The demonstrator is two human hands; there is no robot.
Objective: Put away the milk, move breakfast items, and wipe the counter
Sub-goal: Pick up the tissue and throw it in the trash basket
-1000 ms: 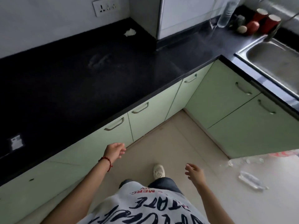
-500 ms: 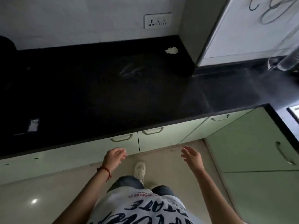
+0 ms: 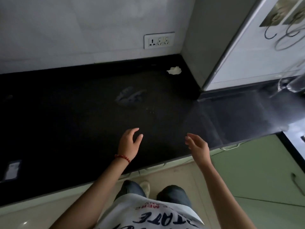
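Hands come first: the left hand (image 3: 130,144), with a red bead bracelet (image 3: 123,158) at the wrist, hovers over the black stone tabletop (image 3: 57,121) with fingers loosely spread and nothing in it; the right hand (image 3: 197,144) hangs just past the front edge, palm turned inward, fingers relaxed and likewise empty. The two sit near each other, about level.

Straight ahead of them, further back on the tabletop, lies a pale smeared patch (image 3: 129,97), and it looks like the residue the wiping step is meant for. Its long axis runs roughly left to right, tilted a little upward toward the right. It lies almost directly beyond the left hand, so I judge that hand the nearer one.

Beyond it, in the back corner by the grey wall, sits a small crumpled white wad of tissue (image 3: 174,70), beyond and to the right of the smear and roughly between the two hands' lines of reach. Whether it is the wiping cloth cannot be told. No milk or breakfast items show. A white wall socket (image 3: 159,40) is above.
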